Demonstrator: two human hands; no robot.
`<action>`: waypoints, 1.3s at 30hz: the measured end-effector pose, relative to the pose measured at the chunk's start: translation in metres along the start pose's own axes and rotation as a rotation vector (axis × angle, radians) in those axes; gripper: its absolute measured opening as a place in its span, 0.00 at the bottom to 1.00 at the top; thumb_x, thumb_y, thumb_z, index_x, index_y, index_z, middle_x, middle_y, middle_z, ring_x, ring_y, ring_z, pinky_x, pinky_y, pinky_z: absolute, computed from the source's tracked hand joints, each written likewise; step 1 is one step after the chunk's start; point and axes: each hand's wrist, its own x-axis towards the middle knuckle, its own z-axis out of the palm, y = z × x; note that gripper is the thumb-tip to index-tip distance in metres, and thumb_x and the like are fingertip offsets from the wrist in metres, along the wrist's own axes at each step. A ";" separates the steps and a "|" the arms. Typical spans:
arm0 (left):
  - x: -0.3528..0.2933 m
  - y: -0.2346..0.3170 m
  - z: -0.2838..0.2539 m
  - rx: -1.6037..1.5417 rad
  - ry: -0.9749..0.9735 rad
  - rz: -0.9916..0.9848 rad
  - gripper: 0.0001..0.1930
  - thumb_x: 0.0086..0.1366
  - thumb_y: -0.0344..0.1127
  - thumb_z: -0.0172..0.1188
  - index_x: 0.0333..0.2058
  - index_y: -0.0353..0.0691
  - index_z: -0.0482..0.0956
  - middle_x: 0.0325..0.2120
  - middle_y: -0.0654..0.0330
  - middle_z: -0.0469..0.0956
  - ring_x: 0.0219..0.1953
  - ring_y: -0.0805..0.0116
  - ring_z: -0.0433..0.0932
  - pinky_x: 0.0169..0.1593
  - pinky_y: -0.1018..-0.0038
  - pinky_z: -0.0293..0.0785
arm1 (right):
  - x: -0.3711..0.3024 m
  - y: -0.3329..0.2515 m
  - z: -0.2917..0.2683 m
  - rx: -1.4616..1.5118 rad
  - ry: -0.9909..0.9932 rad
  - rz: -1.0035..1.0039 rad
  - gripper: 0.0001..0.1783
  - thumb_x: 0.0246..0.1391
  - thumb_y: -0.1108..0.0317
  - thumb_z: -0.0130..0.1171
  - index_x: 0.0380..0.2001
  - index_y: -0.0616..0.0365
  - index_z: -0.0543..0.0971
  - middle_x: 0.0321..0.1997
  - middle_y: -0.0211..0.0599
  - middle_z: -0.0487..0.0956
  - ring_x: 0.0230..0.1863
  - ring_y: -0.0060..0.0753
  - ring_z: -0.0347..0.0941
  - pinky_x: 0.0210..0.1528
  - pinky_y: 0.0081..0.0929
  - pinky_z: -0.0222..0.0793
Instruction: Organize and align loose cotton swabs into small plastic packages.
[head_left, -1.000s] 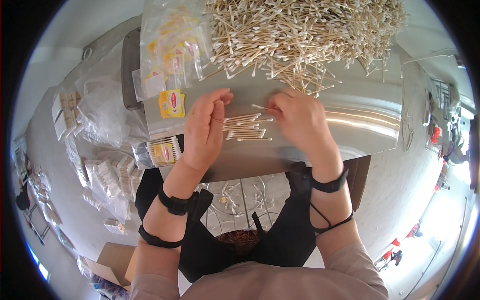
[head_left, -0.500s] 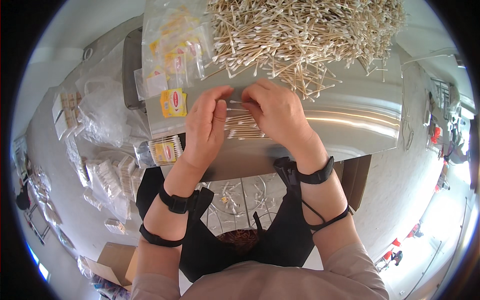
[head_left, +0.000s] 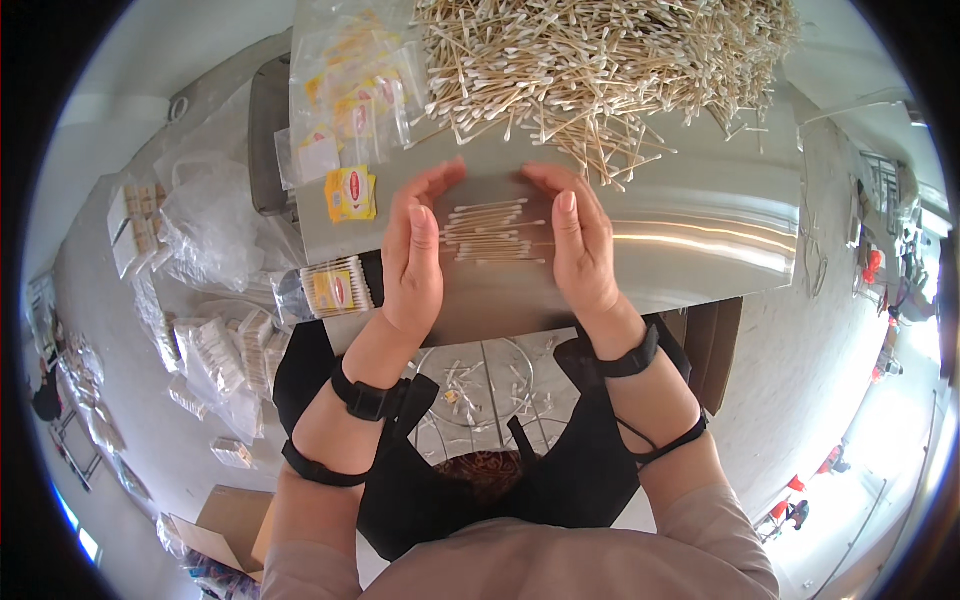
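Note:
A small row of wooden cotton swabs lies flat on the shiny steel table. My left hand stands on edge at the row's left side, fingers straight and together. My right hand stands on edge at its right side the same way. Both palms face inward and bracket the swabs, the fingertips curving toward each other at the far end. Neither hand grips anything. Beyond them a big loose heap of cotton swabs covers the far part of the table.
Clear plastic bags with yellow labels lie at the table's far left, one yellow label loose. A filled pack of swabs sits at the left edge. More packed bags lie on the floor at left, a cardboard box below.
My right hand, which lay over the swabs with fingers touching them, has drawn back to the right side. Both hands now stand upright on either side of the gathered row.

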 end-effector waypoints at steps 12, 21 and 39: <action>-0.007 -0.006 0.012 -0.189 0.040 0.046 0.30 0.77 0.54 0.35 0.63 0.33 0.59 0.63 0.51 0.64 0.65 0.60 0.62 0.67 0.66 0.57 | -0.008 -0.011 0.044 0.034 -0.017 -0.103 0.20 0.71 0.61 0.39 0.50 0.67 0.73 0.53 0.55 0.75 0.55 0.55 0.73 0.58 0.36 0.66; -0.007 -0.001 0.004 -0.142 0.121 0.007 0.30 0.77 0.54 0.31 0.60 0.32 0.62 0.60 0.51 0.67 0.62 0.61 0.65 0.67 0.65 0.58 | -0.006 -0.013 0.056 0.078 -0.014 -0.068 0.25 0.73 0.57 0.36 0.52 0.67 0.74 0.51 0.45 0.77 0.54 0.38 0.73 0.58 0.30 0.65; -0.007 -0.004 0.009 -0.206 0.037 0.022 0.27 0.78 0.50 0.34 0.63 0.33 0.59 0.62 0.48 0.64 0.65 0.58 0.62 0.68 0.64 0.54 | -0.006 -0.012 0.008 -0.052 -0.040 0.100 0.13 0.65 0.69 0.51 0.30 0.62 0.82 0.30 0.39 0.77 0.32 0.34 0.73 0.37 0.28 0.69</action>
